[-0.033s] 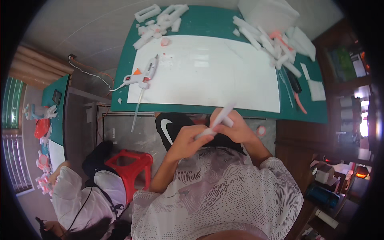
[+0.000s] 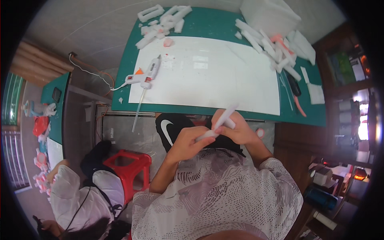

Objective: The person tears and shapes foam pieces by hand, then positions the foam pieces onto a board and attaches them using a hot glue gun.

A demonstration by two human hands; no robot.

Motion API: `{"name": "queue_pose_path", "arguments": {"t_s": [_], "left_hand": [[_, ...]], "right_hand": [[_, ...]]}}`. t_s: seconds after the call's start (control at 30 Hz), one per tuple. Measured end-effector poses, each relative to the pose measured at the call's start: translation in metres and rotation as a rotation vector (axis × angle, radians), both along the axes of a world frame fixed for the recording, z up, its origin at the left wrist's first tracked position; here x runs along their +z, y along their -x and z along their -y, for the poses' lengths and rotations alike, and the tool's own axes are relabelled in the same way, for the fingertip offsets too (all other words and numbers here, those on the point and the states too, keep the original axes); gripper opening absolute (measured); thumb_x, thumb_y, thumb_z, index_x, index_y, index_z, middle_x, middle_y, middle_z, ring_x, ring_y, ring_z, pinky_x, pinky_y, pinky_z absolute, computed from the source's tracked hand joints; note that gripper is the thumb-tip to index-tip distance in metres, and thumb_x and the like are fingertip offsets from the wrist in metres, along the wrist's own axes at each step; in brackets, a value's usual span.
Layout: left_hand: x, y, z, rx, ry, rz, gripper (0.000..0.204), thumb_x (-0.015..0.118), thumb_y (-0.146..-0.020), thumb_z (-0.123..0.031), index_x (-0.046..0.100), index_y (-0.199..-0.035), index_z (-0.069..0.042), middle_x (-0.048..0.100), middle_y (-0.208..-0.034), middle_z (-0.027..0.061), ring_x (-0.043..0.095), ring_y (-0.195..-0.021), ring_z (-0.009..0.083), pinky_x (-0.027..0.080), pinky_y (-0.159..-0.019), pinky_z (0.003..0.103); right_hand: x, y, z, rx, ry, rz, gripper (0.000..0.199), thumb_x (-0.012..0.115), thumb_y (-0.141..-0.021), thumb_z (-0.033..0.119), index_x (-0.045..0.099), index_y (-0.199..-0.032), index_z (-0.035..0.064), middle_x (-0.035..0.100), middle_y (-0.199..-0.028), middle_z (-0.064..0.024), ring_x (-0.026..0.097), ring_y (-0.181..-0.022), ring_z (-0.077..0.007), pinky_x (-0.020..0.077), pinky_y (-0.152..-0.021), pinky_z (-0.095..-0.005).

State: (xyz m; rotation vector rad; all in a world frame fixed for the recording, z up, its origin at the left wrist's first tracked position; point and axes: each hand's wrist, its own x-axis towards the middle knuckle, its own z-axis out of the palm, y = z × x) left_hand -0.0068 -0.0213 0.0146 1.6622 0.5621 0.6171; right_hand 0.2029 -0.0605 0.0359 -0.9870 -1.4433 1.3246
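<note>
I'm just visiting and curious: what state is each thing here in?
Left hand: closed on a white foam piece.
Right hand: closed on white foam strips.
Glue gun: lying on its side, glue stick protruding; whether hot, cannot tell.
White sheet: flat on the green table.
Loose foam pieces: scattered in two heaps.
Red stool: upright.

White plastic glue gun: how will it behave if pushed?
Unlikely to roll: the white plastic glue gun lies on its side. Its thin white cord, trailing off the green table, may tug it back. The translucent glue stick could snag, jutting past the front edge.
</note>
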Motion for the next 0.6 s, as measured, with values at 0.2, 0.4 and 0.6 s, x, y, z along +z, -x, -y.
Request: {"name": "queue_pose_path", "arguments": {"t_s": [0.2, 0.4, 0.6], "left_hand": [[0.020, 0.038, -0.012, -0.184, -0.304, 0.281, 0.018, 0.070, -0.087, -0.020, 0.068, -0.093, -0.003, 0.060, -0.069, 0.0098, 0.055, -0.057, 0.0192, 0.042, -0.054, 0.029], [-0.036, 0.132, -0.004, 0.142, 0.197, 0.138, 0.022, 0.064, -0.090, -0.022, 0.070, -0.087, -0.001, 0.062, -0.070, 0.0052, 0.057, -0.062, 0.0089, 0.041, -0.053, 0.027], [-0.039, 0.130, -0.003, 0.227, 0.118, -0.031, 0.019, 0.062, -0.093, -0.019, 0.066, -0.097, 0.000, 0.058, -0.068, -0.0007, 0.049, -0.063, 0.0056, 0.040, -0.055, 0.023]], "right_hand": [[0.033, -0.001, -0.019, -0.018, -0.033, 0.113, 0.014, 0.064, -0.089, 0.018, 0.060, -0.092, 0.0051, 0.060, -0.090, -0.0035, 0.058, -0.081, -0.0172, 0.0452, -0.071, -0.0294], [0.092, -0.082, -0.086, -0.449, -0.257, -0.263, 0.029, 0.064, -0.092, 0.025, 0.054, -0.112, 0.0064, 0.046, -0.083, 0.0036, 0.038, -0.063, -0.0062, 0.0313, -0.056, -0.0208], [0.080, 0.001, -0.236, -0.125, 0.116, 0.489, 0.041, 0.064, -0.086, 0.022, 0.060, -0.124, 0.0084, 0.047, -0.078, 0.0053, 0.039, -0.066, -0.0047, 0.0310, -0.057, -0.0209]]}}
